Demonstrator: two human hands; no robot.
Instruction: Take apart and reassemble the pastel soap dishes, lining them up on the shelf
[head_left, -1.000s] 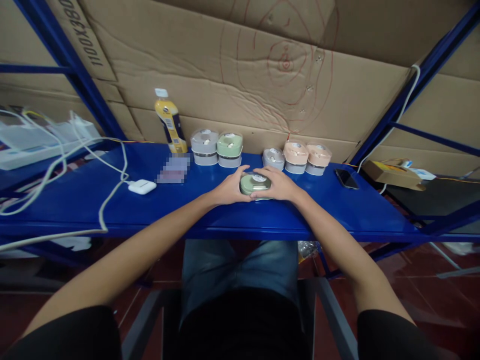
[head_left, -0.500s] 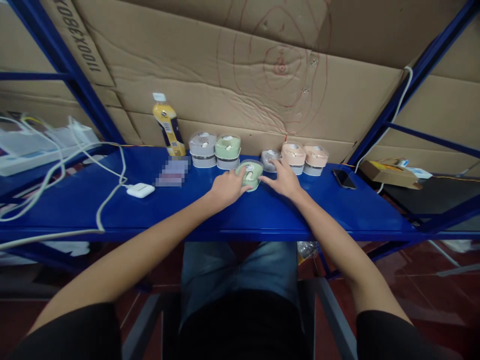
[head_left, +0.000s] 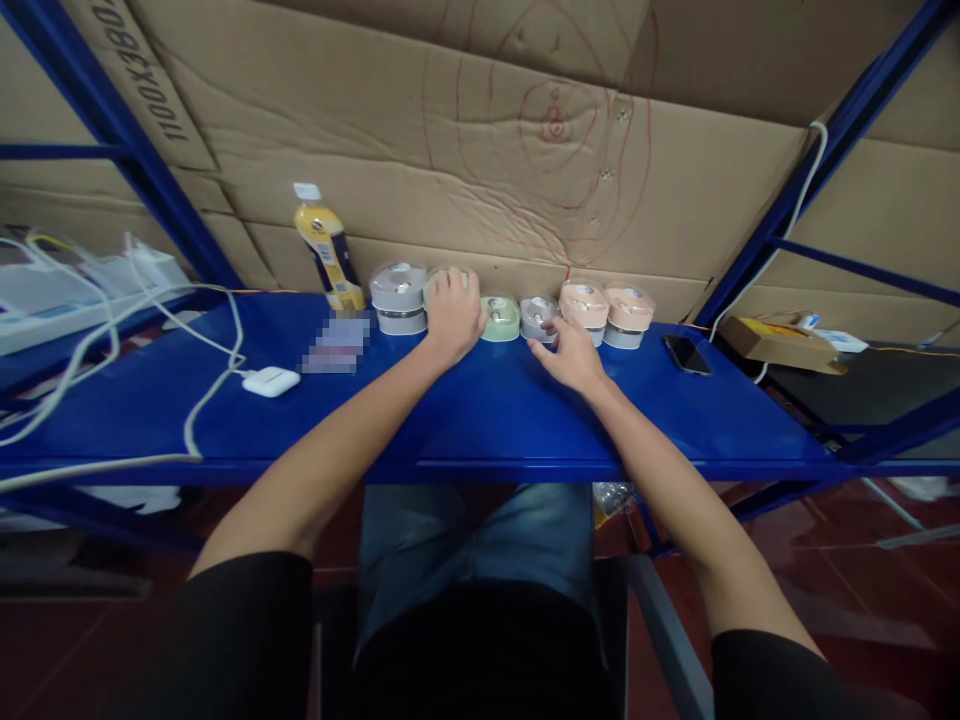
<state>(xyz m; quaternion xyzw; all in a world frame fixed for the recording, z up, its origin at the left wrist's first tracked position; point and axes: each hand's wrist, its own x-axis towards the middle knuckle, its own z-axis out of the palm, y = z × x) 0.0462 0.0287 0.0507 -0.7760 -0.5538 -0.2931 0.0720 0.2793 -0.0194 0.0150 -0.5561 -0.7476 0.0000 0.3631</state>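
Small rounded containers with clear lids stand in a row along the back of the blue table. My left hand (head_left: pixel 455 318) is closed over the top of a green container (head_left: pixel 432 290) in a stack; most of that stack is hidden behind the hand. Beside it sits a single green container (head_left: pixel 500 318), low on the table. My right hand (head_left: pixel 571 358) has its thumb and fingers apart, with fingertips at the right side of a single grey container (head_left: pixel 537 318). A grey stack (head_left: pixel 399 298) stands at the left end, and two pink-topped stacks (head_left: pixel 585 304) at the right.
A yellow drink bottle (head_left: pixel 328 245) stands at the back left, near a blurred-out card (head_left: pixel 336 344). A white earbud case (head_left: pixel 271 381) and white cables (head_left: pixel 214 400) lie left. To the right are a phone (head_left: pixel 686 354) and an opened cardboard box (head_left: pixel 780 346).
The single green container has moved back into the row beside the grey one. My left hand has left it and gone up and left onto the green-topped stack. My right hand stays near the grey container.
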